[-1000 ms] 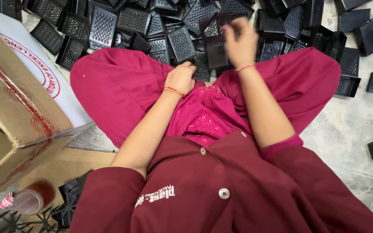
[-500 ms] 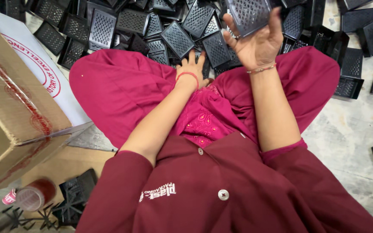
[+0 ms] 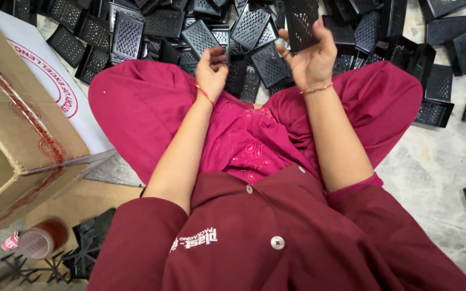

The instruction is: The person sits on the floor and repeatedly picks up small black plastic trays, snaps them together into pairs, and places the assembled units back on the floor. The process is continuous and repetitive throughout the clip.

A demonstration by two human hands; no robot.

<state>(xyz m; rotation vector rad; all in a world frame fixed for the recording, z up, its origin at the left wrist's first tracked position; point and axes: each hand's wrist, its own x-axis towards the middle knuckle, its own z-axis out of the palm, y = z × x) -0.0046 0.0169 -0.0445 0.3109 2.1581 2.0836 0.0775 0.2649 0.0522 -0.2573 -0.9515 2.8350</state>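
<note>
gripping a black perforated tray (image 3: 301, 21) upright, long axis vertical | right hand (image 3: 311, 56) pinches its lower edge, tray above palm | left hand (image 3: 211, 67) loosely curled (empty) over tray pile (image 3: 163, 24)

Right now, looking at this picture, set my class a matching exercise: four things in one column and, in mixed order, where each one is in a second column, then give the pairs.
Things
1. right hand
2. cardboard box
3. tape roll
4. left hand

Places or states
A. lying at the lower left, below the box
B. raised, holding a black perforated tray
C. empty, fingers curled above the lap
D. standing at the left edge, beside the knee

Pairs: 1-B, 2-D, 3-A, 4-C
</note>
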